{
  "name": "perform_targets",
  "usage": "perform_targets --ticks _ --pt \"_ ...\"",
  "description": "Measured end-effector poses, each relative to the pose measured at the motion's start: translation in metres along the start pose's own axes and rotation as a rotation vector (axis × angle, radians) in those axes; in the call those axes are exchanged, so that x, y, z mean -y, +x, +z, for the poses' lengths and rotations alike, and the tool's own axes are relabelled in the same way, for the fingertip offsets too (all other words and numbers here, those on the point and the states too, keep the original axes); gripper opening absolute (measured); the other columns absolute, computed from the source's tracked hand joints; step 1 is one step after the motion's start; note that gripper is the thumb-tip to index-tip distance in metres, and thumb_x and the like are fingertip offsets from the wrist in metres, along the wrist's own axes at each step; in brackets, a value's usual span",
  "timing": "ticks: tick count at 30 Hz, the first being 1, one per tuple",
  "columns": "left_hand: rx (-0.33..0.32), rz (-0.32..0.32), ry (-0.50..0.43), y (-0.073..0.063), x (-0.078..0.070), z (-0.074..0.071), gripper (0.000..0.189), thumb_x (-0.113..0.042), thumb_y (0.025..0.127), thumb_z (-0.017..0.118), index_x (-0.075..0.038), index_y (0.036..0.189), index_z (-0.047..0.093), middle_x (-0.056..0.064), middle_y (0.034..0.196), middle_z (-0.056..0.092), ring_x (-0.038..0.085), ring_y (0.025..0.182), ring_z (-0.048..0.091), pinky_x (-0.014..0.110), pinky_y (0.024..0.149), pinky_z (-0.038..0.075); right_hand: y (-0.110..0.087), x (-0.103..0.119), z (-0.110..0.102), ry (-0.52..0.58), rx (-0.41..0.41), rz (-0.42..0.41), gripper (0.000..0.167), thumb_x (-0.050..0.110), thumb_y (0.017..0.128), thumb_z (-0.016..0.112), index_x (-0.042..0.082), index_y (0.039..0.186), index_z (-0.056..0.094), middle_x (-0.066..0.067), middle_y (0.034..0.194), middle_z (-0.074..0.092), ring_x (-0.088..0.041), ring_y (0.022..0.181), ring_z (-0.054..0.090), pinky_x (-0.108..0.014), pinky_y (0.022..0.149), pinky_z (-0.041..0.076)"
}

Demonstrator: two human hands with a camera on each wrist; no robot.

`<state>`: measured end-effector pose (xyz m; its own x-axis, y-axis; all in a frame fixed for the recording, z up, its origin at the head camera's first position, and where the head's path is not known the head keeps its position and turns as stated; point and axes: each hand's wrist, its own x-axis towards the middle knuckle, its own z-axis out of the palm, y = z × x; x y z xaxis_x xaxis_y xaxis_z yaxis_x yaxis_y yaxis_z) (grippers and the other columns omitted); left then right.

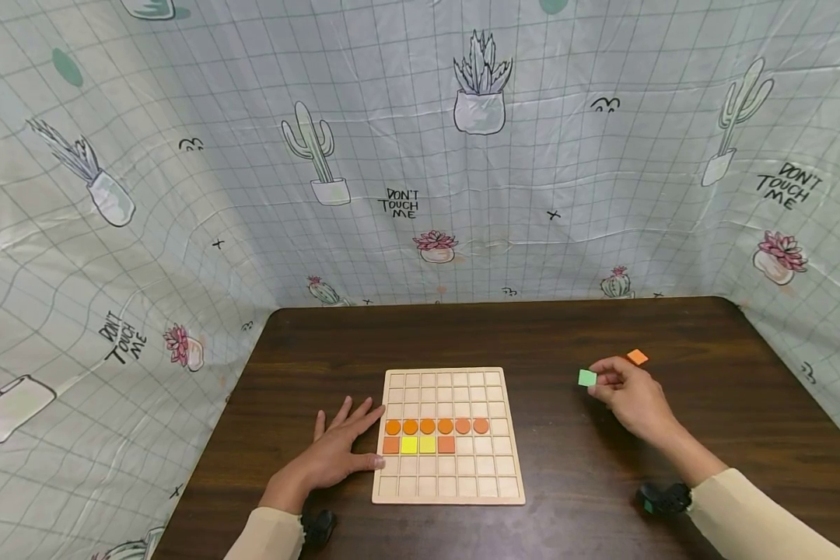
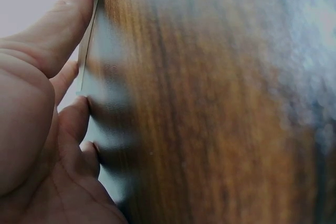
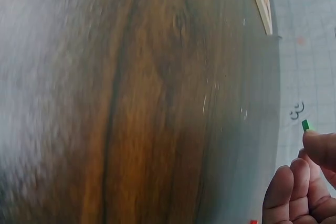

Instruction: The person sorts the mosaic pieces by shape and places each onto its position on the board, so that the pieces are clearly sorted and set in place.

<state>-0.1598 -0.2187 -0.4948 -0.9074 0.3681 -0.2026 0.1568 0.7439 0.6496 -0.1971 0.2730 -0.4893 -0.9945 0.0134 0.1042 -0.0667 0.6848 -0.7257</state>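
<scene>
A square wooden grid board (image 1: 465,488) lies on the table, with a row of round orange discs (image 1: 428,426) across its middle. Just below them, orange square tiles (image 1: 446,445) stand at either end of two yellow square tiles (image 1: 418,445). Spread flat beside the board, my left hand (image 1: 325,455) has its thumb and a fingertip at the left edge; the left wrist view shows the thumb against the board's side (image 2: 88,45). To the right of the board, my right hand (image 1: 633,398) pinches a green square tile (image 1: 586,378) between thumb and fingers.
Just behind my right hand, an orange square tile (image 1: 638,357) rests on the dark wooden table (image 1: 308,342). A cloth with cactus drawings (image 1: 392,117) hangs around the table's back and sides. Both wrists wear a black device (image 1: 665,498).
</scene>
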Motion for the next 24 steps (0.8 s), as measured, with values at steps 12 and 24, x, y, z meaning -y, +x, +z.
perform_targets --ticks 12,24 --pt "-0.003 -0.001 -0.006 0.0 -0.001 0.0 0.086 -0.038 0.091 0.083 -0.02 0.165 0.041 0.013 0.175 0.025 0.044 0.164 -0.001 0.073 0.121 -0.019 -0.005 0.012 0.017 0.06 0.049 -0.006 0.027 0.004 0.095 0.076 0.0 0.12 0.067 -0.01 0.095 0.07 -0.016 0.073 0.065 -0.025 0.059 0.054" --pt "-0.002 0.002 -0.011 -0.001 0.0 0.0 0.086 -0.037 0.092 0.083 -0.021 0.165 0.041 0.013 0.175 0.025 0.044 0.164 -0.001 0.072 0.121 -0.019 -0.012 0.036 0.037 0.136 0.099 -0.024 0.025 0.001 0.094 0.076 -0.001 0.118 0.068 -0.008 0.091 0.069 -0.018 0.069 0.063 -0.026 0.059 0.054"
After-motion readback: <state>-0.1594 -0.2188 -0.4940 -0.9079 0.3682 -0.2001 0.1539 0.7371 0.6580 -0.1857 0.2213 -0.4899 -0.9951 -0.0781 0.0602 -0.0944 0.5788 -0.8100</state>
